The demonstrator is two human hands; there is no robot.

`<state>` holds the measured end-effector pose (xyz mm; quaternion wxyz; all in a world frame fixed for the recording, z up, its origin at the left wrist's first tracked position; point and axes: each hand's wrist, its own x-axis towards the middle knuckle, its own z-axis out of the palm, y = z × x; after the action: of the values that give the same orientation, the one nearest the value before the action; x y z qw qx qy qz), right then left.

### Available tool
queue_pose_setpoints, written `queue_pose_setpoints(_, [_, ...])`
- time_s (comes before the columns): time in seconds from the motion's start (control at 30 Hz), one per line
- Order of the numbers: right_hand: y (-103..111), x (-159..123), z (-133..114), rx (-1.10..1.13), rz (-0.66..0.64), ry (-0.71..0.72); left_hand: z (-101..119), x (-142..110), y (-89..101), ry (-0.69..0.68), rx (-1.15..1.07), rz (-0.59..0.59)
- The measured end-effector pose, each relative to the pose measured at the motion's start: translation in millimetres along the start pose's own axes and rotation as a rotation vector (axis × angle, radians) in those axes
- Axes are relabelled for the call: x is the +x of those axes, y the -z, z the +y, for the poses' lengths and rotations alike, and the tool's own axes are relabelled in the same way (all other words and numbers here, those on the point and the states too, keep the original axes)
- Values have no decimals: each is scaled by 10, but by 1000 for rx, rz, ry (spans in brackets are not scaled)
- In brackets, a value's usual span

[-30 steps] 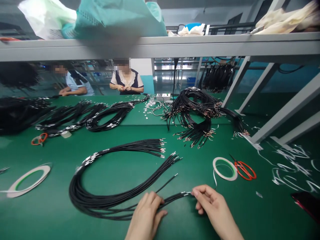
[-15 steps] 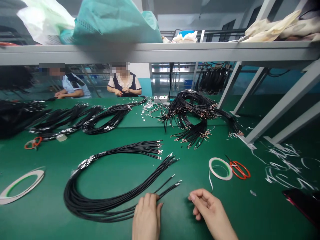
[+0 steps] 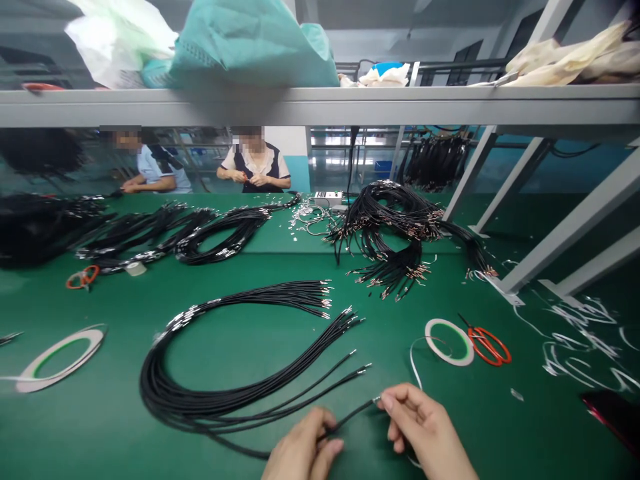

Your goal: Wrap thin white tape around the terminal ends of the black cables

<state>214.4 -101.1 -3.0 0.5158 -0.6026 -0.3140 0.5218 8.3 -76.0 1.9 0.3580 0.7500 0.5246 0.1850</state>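
left hand [image 3: 300, 448], right hand [image 3: 421, 427], pinching black wire [image 3: 350, 417]

Smooth, glossy black plastic wires [image 3: 170, 393] with shiny metal terminals [image 3: 326, 301] on a matt green bench mat [image 3: 100, 427]

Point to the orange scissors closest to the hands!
It's the orange-handled scissors beside the white tape roll, up from the right hand. The other orange pair lies much farther away, by the black cable bundles.
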Motion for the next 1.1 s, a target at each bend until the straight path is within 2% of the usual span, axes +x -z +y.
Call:
queue_pose_setpoints(0.07, [-26,-16,-70,41,3,25,161,46,5,-114,-102,8])
queue_pose_setpoints(0.13, [-48,-29,-165,112,27,41,331,114,38,-134,-170,55])
queue_pose_setpoints(0.23, [-75,-44,-323,281,78,38,526,207,115,-39,-277,62])
queue_pose_setpoints(0.3, [-100,-53,-417,352,94,40,591,241,160,54,-357,13])
queue_pose_setpoints(0.43, [-193,-57,-524,387,125,62,601,251,199,172,-489,-84])
queue_pose_setpoints(0.6, [-345,-35,-525,362,59,70,582,224,199,185,-525,-95])
queue_pose_setpoints(0.73, [-414,-39,-513,355,79,95,601,208,218,187,-512,-108])
queue_pose_setpoints(0.83, [-414,-50,-507,305,54,102,595,203,223,186,-529,-140])
queue_pose_setpoints(0.93, [-382,-52,-489,243,-35,104,562,203,204,192,-552,-162])
queue_pose_setpoints(1.1, [-320,-60,-495,221,-127,131,528,197,183,183,-554,-150])
